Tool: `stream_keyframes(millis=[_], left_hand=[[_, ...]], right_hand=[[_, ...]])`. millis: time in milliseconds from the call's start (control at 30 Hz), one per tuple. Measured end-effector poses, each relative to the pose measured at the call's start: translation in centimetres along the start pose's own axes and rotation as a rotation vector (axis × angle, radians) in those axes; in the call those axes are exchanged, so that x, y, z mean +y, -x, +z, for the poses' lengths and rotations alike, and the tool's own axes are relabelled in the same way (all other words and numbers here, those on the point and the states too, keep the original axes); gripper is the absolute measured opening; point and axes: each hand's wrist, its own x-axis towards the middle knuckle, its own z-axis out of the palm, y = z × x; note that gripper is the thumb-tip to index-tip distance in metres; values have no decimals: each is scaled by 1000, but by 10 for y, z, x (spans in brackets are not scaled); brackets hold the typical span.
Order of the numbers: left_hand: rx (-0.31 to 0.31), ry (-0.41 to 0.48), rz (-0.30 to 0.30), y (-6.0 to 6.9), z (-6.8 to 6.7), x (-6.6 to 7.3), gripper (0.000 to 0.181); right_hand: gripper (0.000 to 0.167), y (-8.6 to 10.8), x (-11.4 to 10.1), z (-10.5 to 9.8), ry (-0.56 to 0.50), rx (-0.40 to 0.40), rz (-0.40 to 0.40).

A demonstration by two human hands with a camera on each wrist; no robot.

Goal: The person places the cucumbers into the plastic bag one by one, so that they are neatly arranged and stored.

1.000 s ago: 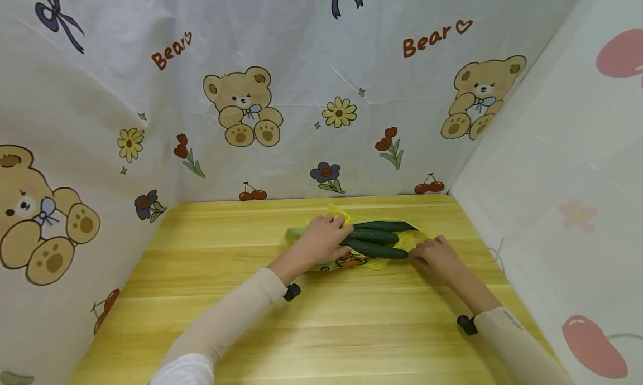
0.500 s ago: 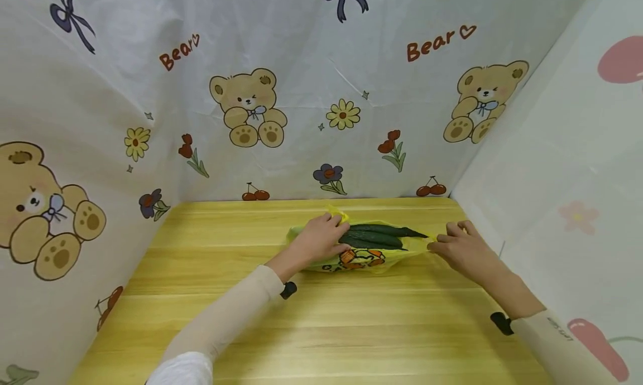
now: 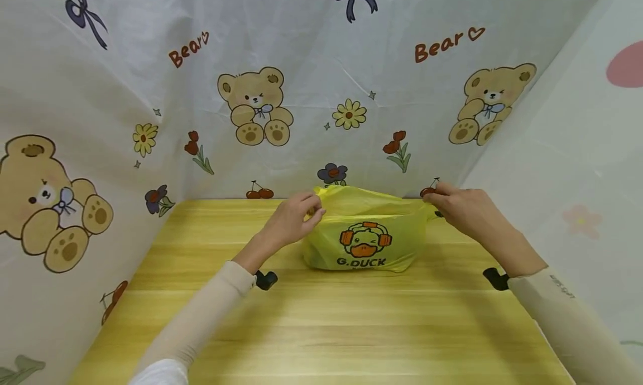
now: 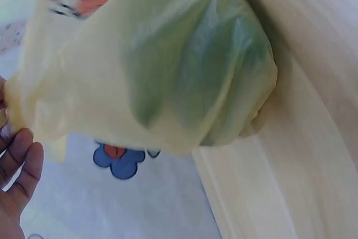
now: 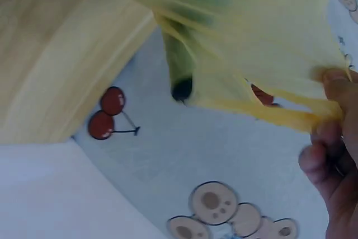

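Note:
A yellow plastic bag (image 3: 402, 242) printed with a duck in headphones stands on the table, its top edge lifted. My left hand (image 3: 288, 220) pinches the bag's upper left corner. At the upper right, my right hand (image 3: 467, 212) pinches the bag's handle between thumb and fingers. Dark green cucumbers (image 4: 204, 65) show dimly through the thin plastic in the left wrist view. One cucumber's dark end (image 5: 182, 89) pokes out at the side of the bag in the right wrist view. Most of the cucumbers are hidden by the bag's front in the head view.
The wood-grain table (image 3: 321, 329) runs up to a white cloth backdrop (image 3: 301, 44) with printed bears and flowers. A pale cloth wall (image 3: 567, 145) stands close at the right, near the right forearm.
Both hands have raised the bag's edges, so its front now covers the cucumbers that lay in sight. The left hand has shifted left off the cucumbers; the right has risen.

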Motion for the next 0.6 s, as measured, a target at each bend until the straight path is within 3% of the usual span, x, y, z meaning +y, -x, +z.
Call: stream_keyframes(millis=[267, 467, 600], left_hand=[[110, 95, -54, 0, -7, -3, 12], [21, 144, -85, 8, -4, -1, 13], [-15, 179, -114, 20, -5, -5, 38]], right_hand=[[20, 33, 12, 8, -203, -25, 111], [21, 46, 10, 22, -262, -51, 150], [24, 55, 10, 34, -279, -40, 184]])
